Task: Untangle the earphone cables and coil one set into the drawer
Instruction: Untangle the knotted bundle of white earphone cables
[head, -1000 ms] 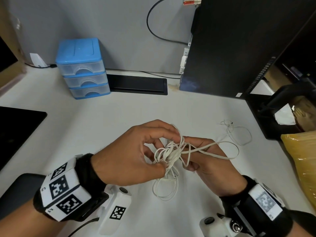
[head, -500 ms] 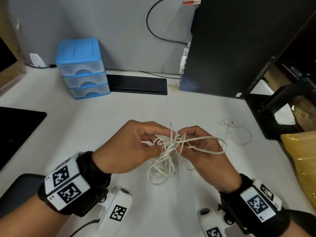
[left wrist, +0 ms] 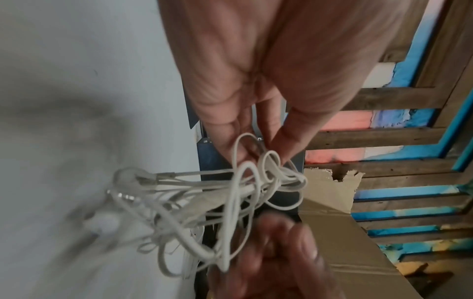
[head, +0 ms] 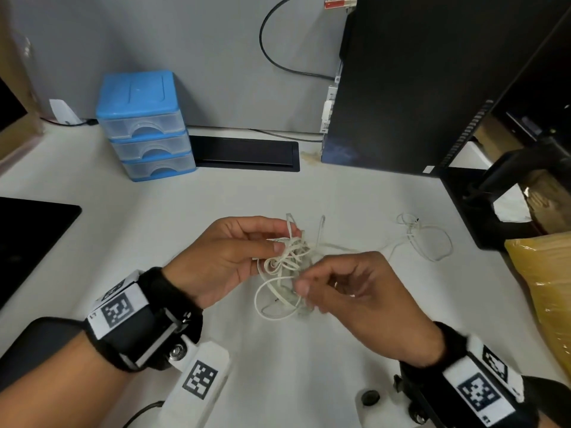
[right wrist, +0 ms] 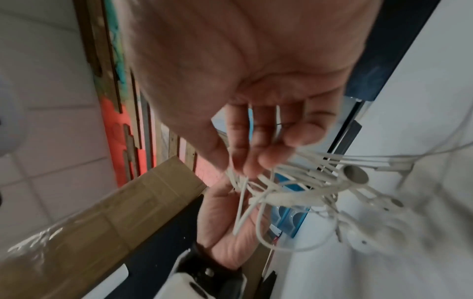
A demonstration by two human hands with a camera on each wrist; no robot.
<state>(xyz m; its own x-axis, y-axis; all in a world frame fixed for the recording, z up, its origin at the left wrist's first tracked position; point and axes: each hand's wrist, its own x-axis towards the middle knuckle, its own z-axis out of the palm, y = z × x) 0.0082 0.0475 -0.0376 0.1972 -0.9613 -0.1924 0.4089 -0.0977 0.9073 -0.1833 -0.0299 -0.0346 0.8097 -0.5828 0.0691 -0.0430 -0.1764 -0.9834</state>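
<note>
A tangle of white earphone cables (head: 287,261) hangs just above the white table (head: 154,242) between both hands. My left hand (head: 285,240) pinches loops at the top of the tangle with thumb and fingers (left wrist: 286,141). My right hand (head: 304,281) pinches strands at its lower right, its fingertips (right wrist: 256,159) curled on them. Earbuds (right wrist: 355,176) and a jack plug (left wrist: 125,195) dangle from the tangle (left wrist: 230,192). One strand runs right to a loose cable loop (head: 429,239) lying on the table. The blue three-drawer unit (head: 145,125) stands at the back left, all drawers closed.
A black computer tower (head: 417,81) stands at the back right, with a black stand (head: 494,193) and a yellow bag (head: 543,288) to the right. A black cable slot (head: 247,152) lies beside the drawers. A dark pad (head: 31,239) covers the left edge.
My right hand has come nearer and lower, from the far right of the tangle to its lower right. The wide loop it held out to the right has collapsed.
</note>
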